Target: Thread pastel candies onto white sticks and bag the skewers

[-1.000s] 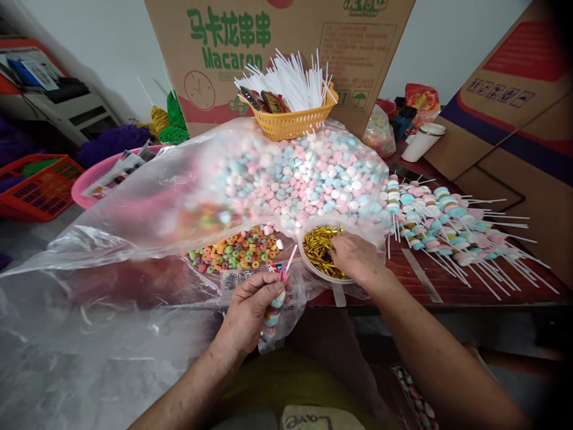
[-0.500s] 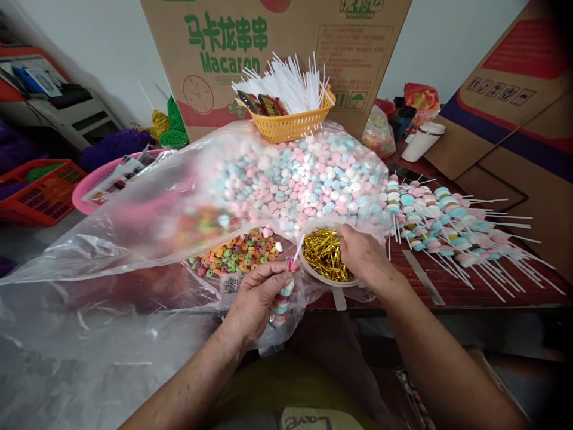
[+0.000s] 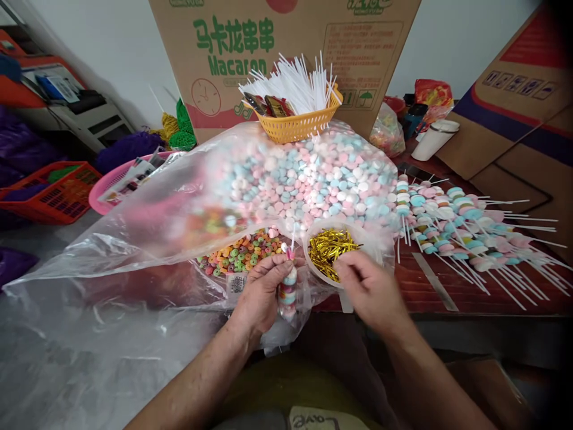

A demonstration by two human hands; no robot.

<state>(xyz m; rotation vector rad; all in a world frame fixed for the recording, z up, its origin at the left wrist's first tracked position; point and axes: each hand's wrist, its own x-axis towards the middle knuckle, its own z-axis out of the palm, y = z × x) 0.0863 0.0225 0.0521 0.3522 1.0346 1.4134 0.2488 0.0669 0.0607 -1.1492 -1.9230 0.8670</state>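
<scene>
My left hand (image 3: 264,286) is closed around the top of a candy skewer (image 3: 287,294) in a clear wrapper, its pastel discs hanging below the fingers. The skewer's white stick (image 3: 293,236) pokes up out of the gathered wrapper, beside my thumb. A round tub (image 3: 308,263) stands to the right, filled with gold twist ties (image 3: 329,248). Over its near right rim is my right hand (image 3: 371,289), fingers curled and pinched together; whatever lies between the fingertips is hidden from me.
Loose marshmallows (image 3: 313,179) and colourful cereal rings (image 3: 242,254) lie in clear plastic. A yellow basket (image 3: 298,124) of white sticks stands behind, before a cardboard box (image 3: 286,36). Finished skewers (image 3: 465,227) are piled at right, near a white cup (image 3: 435,141).
My right hand has drawn back from the tub's far right side toward its near rim. The left hand keeps hold of the skewer, now more upright. The whole view has shifted slightly.
</scene>
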